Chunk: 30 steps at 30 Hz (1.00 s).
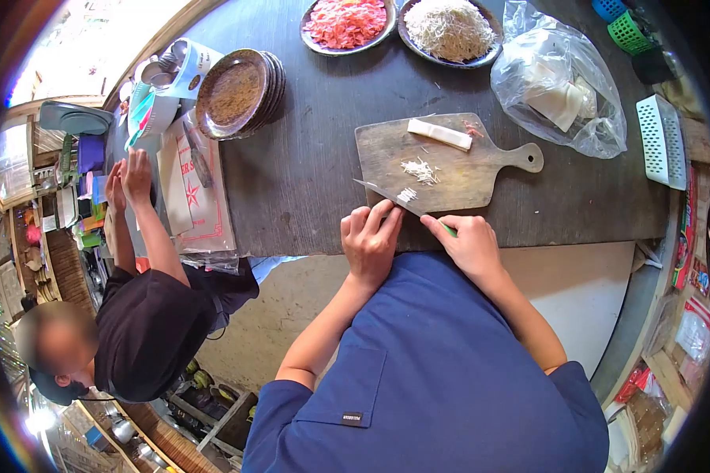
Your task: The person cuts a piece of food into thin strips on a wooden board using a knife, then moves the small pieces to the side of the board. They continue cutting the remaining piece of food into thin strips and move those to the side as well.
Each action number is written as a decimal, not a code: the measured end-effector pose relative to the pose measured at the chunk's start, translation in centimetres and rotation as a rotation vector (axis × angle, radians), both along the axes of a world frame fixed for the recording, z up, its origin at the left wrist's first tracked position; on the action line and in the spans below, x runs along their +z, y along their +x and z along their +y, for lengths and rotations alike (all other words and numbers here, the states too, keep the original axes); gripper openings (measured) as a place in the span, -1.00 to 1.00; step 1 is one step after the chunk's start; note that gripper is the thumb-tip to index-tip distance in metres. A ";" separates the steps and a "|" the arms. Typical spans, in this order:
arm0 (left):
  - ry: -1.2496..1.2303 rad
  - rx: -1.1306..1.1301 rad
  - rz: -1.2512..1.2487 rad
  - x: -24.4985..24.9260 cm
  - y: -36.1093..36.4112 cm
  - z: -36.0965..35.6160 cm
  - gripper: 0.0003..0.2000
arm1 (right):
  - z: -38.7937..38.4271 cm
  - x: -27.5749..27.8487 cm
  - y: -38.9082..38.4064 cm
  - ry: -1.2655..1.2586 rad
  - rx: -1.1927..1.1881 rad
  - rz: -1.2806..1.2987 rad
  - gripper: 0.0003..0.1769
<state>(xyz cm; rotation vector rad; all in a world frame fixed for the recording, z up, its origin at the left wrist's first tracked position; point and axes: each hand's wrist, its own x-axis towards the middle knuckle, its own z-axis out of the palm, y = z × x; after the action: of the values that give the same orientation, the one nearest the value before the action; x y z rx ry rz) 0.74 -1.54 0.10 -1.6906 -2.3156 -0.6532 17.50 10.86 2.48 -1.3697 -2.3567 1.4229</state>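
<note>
My right hand (pixel 469 244) is wrapped round the green handle of a kitchen knife (pixel 383 191), whose blade points left across the front edge of a wooden cutting board (pixel 465 185). My left hand (pixel 369 243) is closed beside the blade, fingers bent and fingertips at its edge. What those fingers hold, if anything, is hidden. Short white slivers (pixel 406 195) lie against the blade, and a small heap of white shreds (pixel 422 171) sits mid-board. Behind it rests a pale, block-like strip (pixel 439 134), with some reddish bits (pixel 472 128) near its right end.
At the back stand a plate of pink-red pieces (pixel 345 22) and a plate of white shreds (pixel 450 28). A clear plastic bag (pixel 560 87) with pale pieces lies right, near a white perforated basket (pixel 661 142). Stacked brown plates (pixel 237 93) and another person (pixel 154 331) are left.
</note>
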 end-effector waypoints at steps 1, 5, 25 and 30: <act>0.006 0.005 0.006 0.0 -0.1 0.1 -0.83 | 0.1 0.3 0.2 0.006 0.005 0.006 -0.39; 0.023 0.000 -0.018 0.1 0.0 -0.1 -0.85 | 0.0 1.5 1.7 -0.019 0.028 -0.101 -0.39; 0.015 0.020 -0.046 0.2 0.1 -0.1 -0.82 | 0.1 1.1 1.4 -0.006 0.027 -0.037 -0.37; 0.014 0.017 -0.041 0.3 0.2 0.1 -0.82 | 0.1 0.2 1.0 -0.030 0.017 -0.056 -0.38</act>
<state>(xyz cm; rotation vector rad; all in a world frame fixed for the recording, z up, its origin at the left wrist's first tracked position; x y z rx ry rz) 0.90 -1.48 0.36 -1.6648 -2.3451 -0.7047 18.46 10.98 2.65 -1.4192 -2.3959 1.4492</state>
